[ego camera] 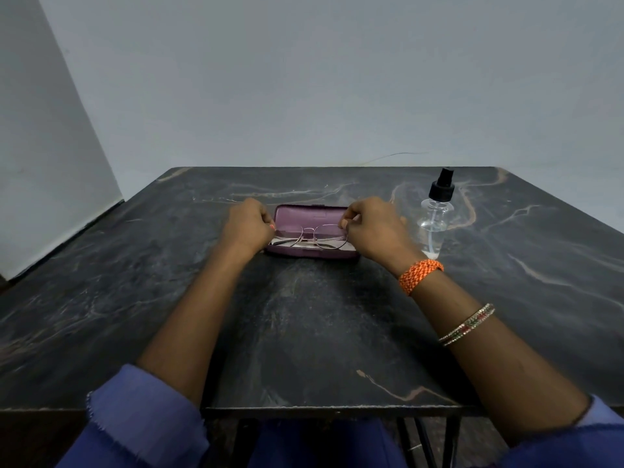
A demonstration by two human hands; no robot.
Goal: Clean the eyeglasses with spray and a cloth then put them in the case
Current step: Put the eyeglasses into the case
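The fingers (343, 224) of the right hand (374, 231) are curled together and pinched on the right end of the thin-rimmed metal eyeglasses (314, 236), with the thumb tip showing at the rim of the right lens. The fingers (272, 226) of the left hand (248, 226) are likewise drawn in and closed at the left end of the frame, an orange-painted nail showing there; the exact contact on that side is partly hidden by the hand itself.

The eyeglasses sit inside the open purple hard-shell glasses case (312, 231), lenses facing up toward the camera, over what looks like a pale cloth (280, 243) lining the case bottom. The lid of the case stands raised behind the lenses, its mauve inner face visible between the two hands.

The case rests on the dark marble-patterned counter (304, 332), near its middle and toward the far edge. Just to the right of the right hand stands a clear plastic spray bottle with a black pump top (435, 214), upright, close to the hand but whether it touches cannot be told.

On the right wrist is a braided orange wristband (420, 275), and further up the forearm a pair of thin jewelled bangles (467, 324). Both arms end in rolled blue sleeves (145, 417) at the near edge. A plain pale wall (304, 79) stands behind the counter.
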